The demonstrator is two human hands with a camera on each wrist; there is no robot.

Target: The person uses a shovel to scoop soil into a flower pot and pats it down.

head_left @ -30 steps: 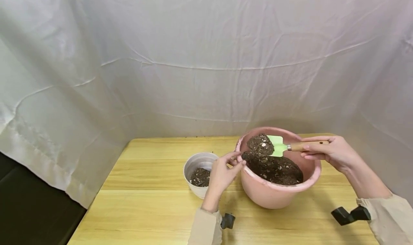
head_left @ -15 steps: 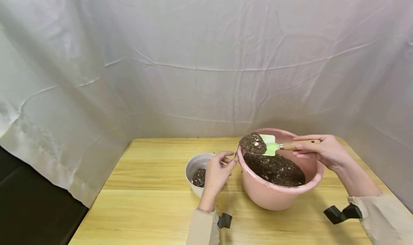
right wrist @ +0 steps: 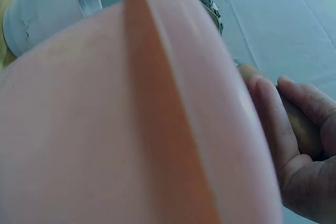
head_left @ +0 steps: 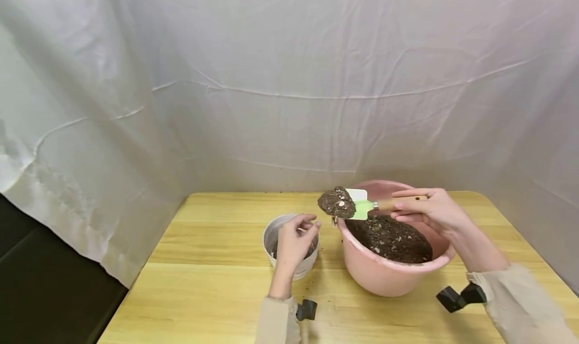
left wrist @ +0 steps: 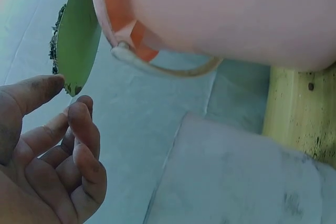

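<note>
Gripping trowel (head_left: 357, 206), right hand (head_left: 429, 210) seemingly level

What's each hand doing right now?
Left hand: open, fingers loosely curled over the white pot, holding nothing.
Right hand: grips the trowel handle, soil on the blade.

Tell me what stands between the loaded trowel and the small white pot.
Only the left hand: it hovers over the white pot, fingers loosely curled, covering part of the opening. The trowel, held by the right hand, is above the pink basin's rim, with open air otherwise.
</note>
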